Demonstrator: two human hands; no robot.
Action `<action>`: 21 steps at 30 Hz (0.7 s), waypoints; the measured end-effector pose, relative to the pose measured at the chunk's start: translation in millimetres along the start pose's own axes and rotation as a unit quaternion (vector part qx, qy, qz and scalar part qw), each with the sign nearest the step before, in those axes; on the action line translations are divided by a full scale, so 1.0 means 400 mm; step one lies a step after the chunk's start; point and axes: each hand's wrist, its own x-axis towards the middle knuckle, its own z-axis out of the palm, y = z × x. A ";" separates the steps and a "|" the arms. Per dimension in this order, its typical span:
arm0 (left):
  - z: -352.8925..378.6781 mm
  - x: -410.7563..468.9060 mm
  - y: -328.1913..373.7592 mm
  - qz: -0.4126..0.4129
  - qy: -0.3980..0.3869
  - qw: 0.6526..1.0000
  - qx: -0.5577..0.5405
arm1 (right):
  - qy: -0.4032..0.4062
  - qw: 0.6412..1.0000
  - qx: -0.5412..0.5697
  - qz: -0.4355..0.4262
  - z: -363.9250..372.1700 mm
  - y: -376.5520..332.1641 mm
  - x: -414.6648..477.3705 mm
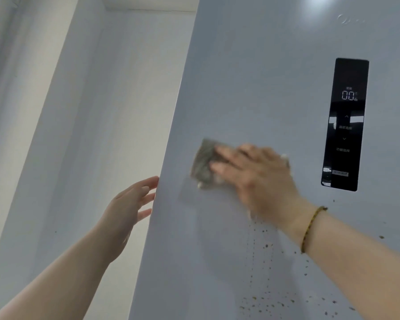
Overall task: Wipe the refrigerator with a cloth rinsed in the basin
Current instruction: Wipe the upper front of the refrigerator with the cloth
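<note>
The pale grey refrigerator door (pixel 252 77) fills the right half of the view. My right hand (pixel 252 174) presses a grey-brown cloth (pixel 203 162) flat against the door with straight fingers, and the hand is motion-blurred. The cloth sticks out to the left of my fingertips. My left hand (pixel 127 211) is spread with straight fingers at the door's left edge, fingertips touching it. Brown specks (pixel 263 245) dot the door below my right wrist and along the bottom.
A black control panel (pixel 344 125) with a lit "00" display sits on the door to the right of my hand. A white wall (pixel 79 112) recess lies to the left of the refrigerator. The basin is out of view.
</note>
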 end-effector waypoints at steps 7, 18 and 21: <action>0.016 -0.023 -0.001 0.012 0.011 1.000 0.024 | 0.024 0.996 -0.009 0.082 -0.003 -0.067 -0.097; 0.059 -0.026 -0.025 0.013 0.021 1.000 0.011 | 0.043 0.991 -0.050 0.112 -0.069 0.065 -0.171; 0.073 -0.033 -0.019 0.009 0.036 0.999 0.011 | 0.049 0.993 -0.048 0.092 -0.060 0.007 -0.208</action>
